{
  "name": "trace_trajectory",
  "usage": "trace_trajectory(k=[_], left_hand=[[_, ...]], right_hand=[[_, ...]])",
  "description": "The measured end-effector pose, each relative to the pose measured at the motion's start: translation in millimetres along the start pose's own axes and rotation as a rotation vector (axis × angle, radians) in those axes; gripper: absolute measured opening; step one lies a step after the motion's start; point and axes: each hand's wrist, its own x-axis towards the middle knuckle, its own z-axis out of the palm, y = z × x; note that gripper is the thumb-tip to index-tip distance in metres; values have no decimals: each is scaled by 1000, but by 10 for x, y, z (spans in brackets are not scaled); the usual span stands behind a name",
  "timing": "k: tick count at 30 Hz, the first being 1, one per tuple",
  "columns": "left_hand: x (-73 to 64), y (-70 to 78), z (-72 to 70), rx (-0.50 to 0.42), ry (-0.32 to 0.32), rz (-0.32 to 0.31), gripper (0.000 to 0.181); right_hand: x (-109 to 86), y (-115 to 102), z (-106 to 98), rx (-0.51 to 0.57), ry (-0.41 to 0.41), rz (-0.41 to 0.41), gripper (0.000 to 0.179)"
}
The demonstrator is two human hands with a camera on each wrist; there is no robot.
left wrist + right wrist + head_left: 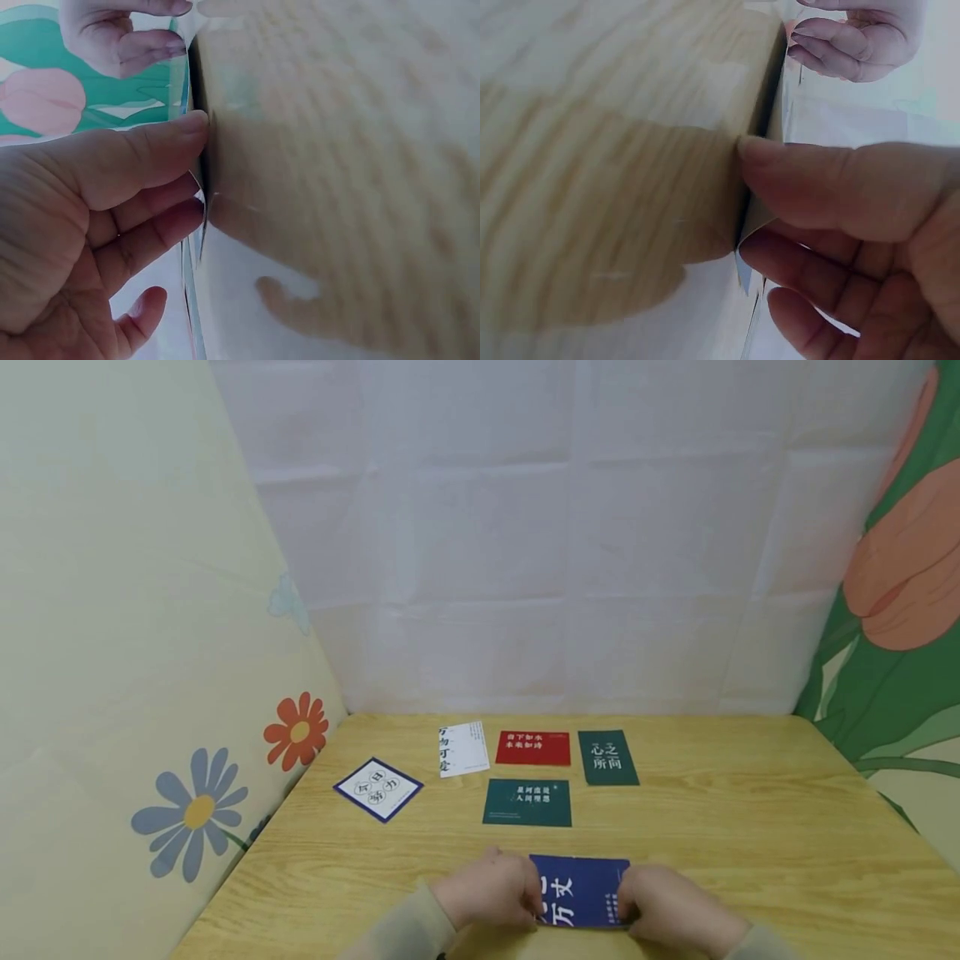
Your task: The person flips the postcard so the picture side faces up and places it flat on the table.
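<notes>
A dark blue card [588,887] with white characters lies close over the near part of the wooden table. My left hand [491,887] pinches its left edge between thumb and fingers. At the opposite short edge, my right hand [675,906] pinches the card the same way. Both wrist views show the card nearly edge-on, close to the wood surface, with the left hand's thumb [161,154] and the right hand's thumb [817,180] on its near side. The fingertips cover parts of both card edges.
Beyond the hands lie a green card [527,802], a red card [534,748], a darker green upright card [608,768], a white card [465,749] and a blue-bordered square card [378,789]. A white cloth wall [562,568] rises behind the wooden table [735,810]; flowered walls flank it.
</notes>
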Motion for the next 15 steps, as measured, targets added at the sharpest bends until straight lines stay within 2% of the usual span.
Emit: trace_trajectory(k=[6, 12, 15], left_hand=[[2, -7, 18, 17, -10, 7, 8], [4, 1, 18, 8, -18, -9, 9], [12, 2, 22, -7, -26, -15, 11]], right_hand=[[19, 1, -10, -15, -27, 8, 15], [24, 59, -63, -63, -26, -65, 13], [28, 95, -91, -77, -59, -96, 18]])
